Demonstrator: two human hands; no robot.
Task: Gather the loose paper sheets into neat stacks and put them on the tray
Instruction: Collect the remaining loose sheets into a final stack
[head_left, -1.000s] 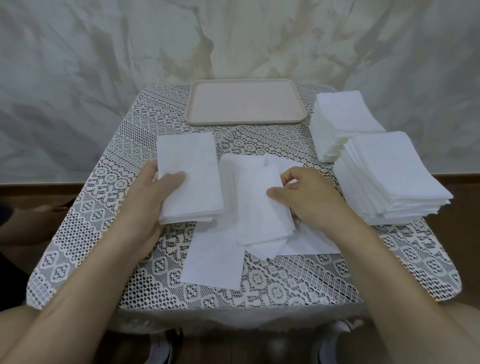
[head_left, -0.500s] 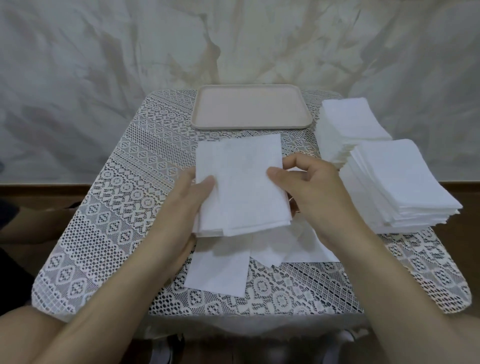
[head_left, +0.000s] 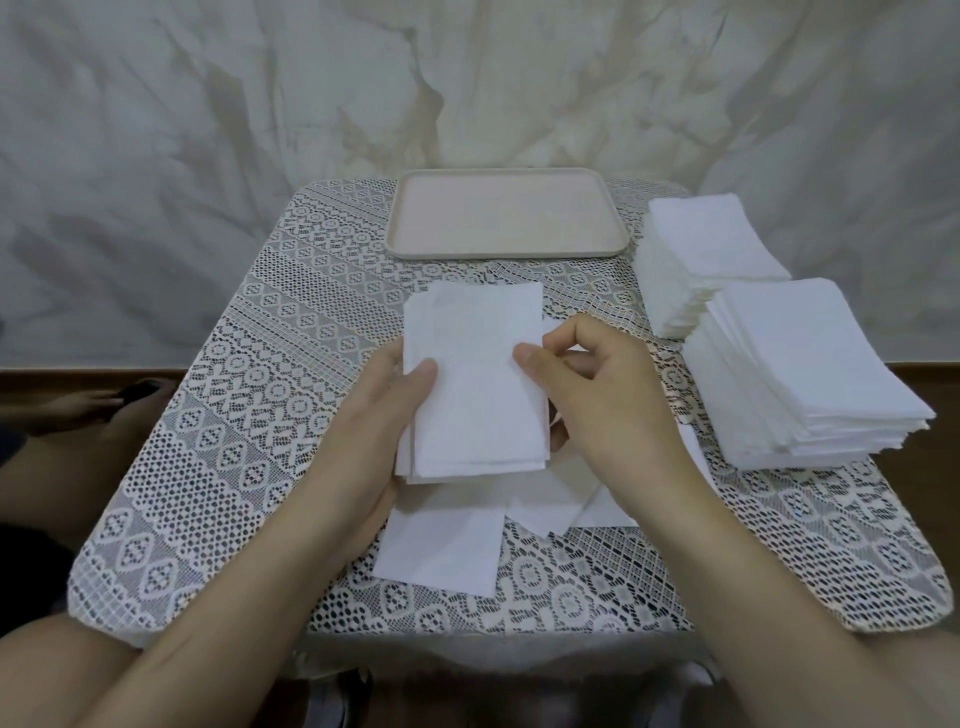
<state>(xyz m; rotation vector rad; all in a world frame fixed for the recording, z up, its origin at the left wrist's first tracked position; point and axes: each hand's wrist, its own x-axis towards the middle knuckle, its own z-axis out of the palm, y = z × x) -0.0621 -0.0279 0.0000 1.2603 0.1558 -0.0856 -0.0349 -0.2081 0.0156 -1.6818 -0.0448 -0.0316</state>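
Note:
A small stack of white paper sheets is held just above the middle of the table. My left hand grips its left edge, thumb on top. My right hand pinches the right edge of the same stack with thumb and curled fingers. Under the stack, loose white sheets lie spread on the lace cloth, partly hidden by my hands. The pink tray sits at the far edge of the table with nothing on it.
Two tall stacks of white sheets stand on the right side: a near stack and a far stack. A lace tablecloth covers the small table. Another person's hand shows at the left edge.
My left hand carried its stack from the left to the middle. My right hand laid a loose sheet on top, and both hands now hold the squared-up stack.

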